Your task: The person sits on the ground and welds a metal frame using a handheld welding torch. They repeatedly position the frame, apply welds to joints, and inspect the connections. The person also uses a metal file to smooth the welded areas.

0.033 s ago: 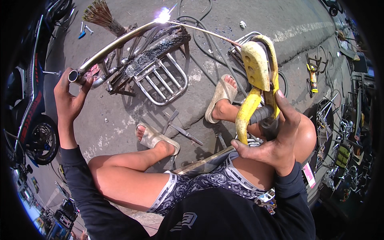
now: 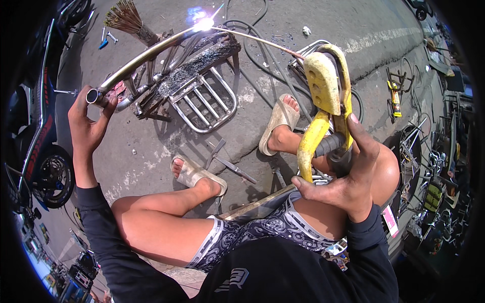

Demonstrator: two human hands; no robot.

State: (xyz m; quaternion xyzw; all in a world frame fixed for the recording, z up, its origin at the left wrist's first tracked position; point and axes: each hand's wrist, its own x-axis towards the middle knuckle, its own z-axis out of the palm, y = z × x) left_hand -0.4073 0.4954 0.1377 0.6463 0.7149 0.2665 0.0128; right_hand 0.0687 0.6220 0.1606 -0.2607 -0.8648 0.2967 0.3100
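Note:
My left hand (image 2: 91,123) pinches the open near end of a bent metal tube (image 2: 146,54) between thumb and fingers. The tube slants away over a crusted metal stand (image 2: 197,68). In my right hand (image 2: 348,187) is a yellow welding electrode holder (image 2: 323,86), gripped around its handle and lever. A long thin welding rod (image 2: 257,39) runs from the holder's jaws to the tube's far end. There a bright white-violet arc (image 2: 204,23) burns, its glare hiding the contact spot. Beneath the stand leans a shiny barred metal rack (image 2: 204,103).
A bundle of welding rods (image 2: 126,22) stands behind the tube. Dark cables (image 2: 247,30) loop across the pavement. A hammer (image 2: 232,167) lies between my sandalled feet. Motorbikes (image 2: 50,174) stand at the left; metal parts (image 2: 439,207) clutter the right. A yellow packet (image 2: 395,98) lies at the right.
The arc's glare has shifted slightly down and left, and a bluish-violet glow now shows above it. Both hands, the tube and the electrode holder look unmoved.

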